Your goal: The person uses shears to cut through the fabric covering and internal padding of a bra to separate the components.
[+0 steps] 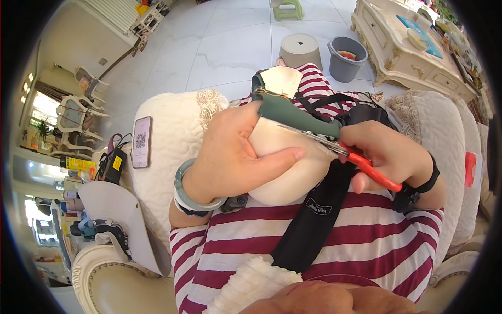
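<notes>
Over my lap, my left hand (225, 157) grips a cream, rounded padded cup (287, 186), its thumb lying across the front. Dark green cloth (298, 116) runs along the cup's upper edge, with a few loose orange threads at its left end. My right hand (395, 152) holds red-handled scissors (374, 171). Their blades lie between the green cloth and the cup, pointing left toward my left hand. How far the blades are parted is hard to make out. Beyond the cloth, a second cream piece (281, 81) rests on my striped clothing.
A black strap (314, 220) crosses my chest beneath the cup. A phone (141, 142) lies on the quilted seat at left, near a grey cap (115, 209). Ahead stand a pale round stool (301, 49), a grey bucket (348, 63) and an ornate cream table (413, 57).
</notes>
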A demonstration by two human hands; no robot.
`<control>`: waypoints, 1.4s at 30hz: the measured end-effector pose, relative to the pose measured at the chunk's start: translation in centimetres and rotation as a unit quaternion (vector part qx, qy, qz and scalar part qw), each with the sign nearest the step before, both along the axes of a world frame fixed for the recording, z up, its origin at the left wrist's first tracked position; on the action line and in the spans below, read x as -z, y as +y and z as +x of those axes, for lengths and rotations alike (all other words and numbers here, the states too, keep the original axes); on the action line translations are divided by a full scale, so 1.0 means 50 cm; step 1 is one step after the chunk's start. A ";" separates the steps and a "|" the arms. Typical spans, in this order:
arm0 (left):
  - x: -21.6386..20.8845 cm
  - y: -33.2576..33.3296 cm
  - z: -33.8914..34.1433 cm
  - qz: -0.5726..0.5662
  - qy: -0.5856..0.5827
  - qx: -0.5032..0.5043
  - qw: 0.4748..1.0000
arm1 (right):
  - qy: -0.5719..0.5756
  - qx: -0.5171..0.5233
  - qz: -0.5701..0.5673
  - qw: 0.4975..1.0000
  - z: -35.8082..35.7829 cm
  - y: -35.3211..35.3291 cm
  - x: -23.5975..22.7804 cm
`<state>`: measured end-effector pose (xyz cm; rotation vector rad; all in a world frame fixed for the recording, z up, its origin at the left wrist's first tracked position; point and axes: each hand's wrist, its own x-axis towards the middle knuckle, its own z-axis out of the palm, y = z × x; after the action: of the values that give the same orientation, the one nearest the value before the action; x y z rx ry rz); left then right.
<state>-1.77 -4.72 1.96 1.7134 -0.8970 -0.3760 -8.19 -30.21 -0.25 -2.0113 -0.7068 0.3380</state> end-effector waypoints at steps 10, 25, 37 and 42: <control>0.015 0.002 0.015 -0.040 0.030 0.029 0.998 | 0.010 -0.009 0.060 0.998 0.019 0.023 0.018; 0.032 0.002 0.026 -0.034 0.010 0.042 0.998 | 0.080 -0.005 0.012 0.997 0.027 0.020 -0.002; 0.026 0.009 0.017 -0.069 -0.006 0.033 0.997 | 0.048 -0.015 0.092 0.994 0.022 0.034 0.015; 0.037 -0.003 0.016 -0.128 0.065 0.061 0.988 | 0.020 -0.020 0.087 0.996 0.026 0.041 0.013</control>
<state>-0.95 -4.87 0.11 1.3871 -0.9144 -0.4284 -6.89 -28.18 -0.89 -1.8225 -0.7271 0.3289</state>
